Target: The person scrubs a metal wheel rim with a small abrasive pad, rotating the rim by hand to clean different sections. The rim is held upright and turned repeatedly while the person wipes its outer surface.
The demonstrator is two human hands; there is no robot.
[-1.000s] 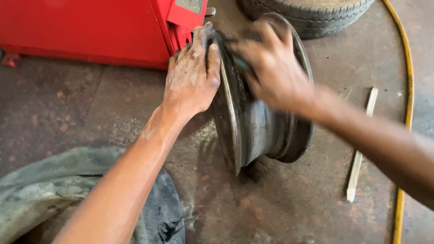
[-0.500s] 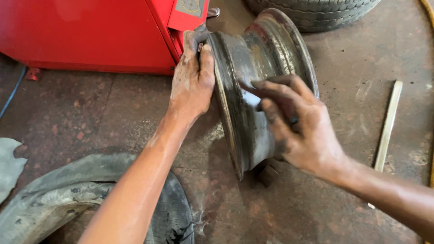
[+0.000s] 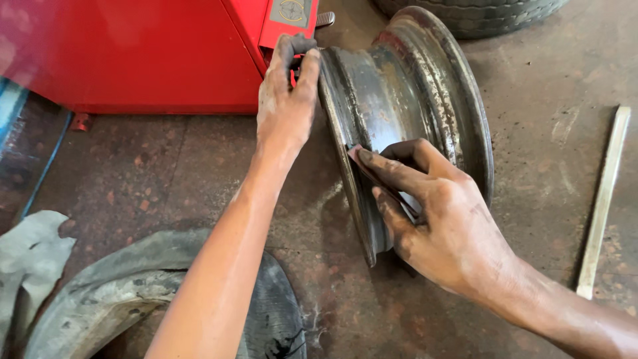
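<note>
A bare steel wheel rim (image 3: pixel 412 100) stands on edge on the stained concrete floor, its barrel facing me. My left hand (image 3: pixel 287 100) grips the top of the rim's near flange, fingers hooked over the edge. My right hand (image 3: pixel 432 219) presses a small piece of sandpaper (image 3: pixel 362 163) against the lower part of that same flange, fingers flat along the metal. Both hands are dirty with dark grime.
A red machine cabinet (image 3: pixel 133 53) stands right behind the rim at the upper left. A tyre (image 3: pixel 478 13) lies at the top edge. A flat metal bar (image 3: pixel 603 199) lies on the right. A grey inner tube (image 3: pixel 133 299) and a rag (image 3: pixel 26 259) lie at lower left.
My right hand has slid from the top of the rim down to its lower near flange. The left hand has kept its grip on the top edge.
</note>
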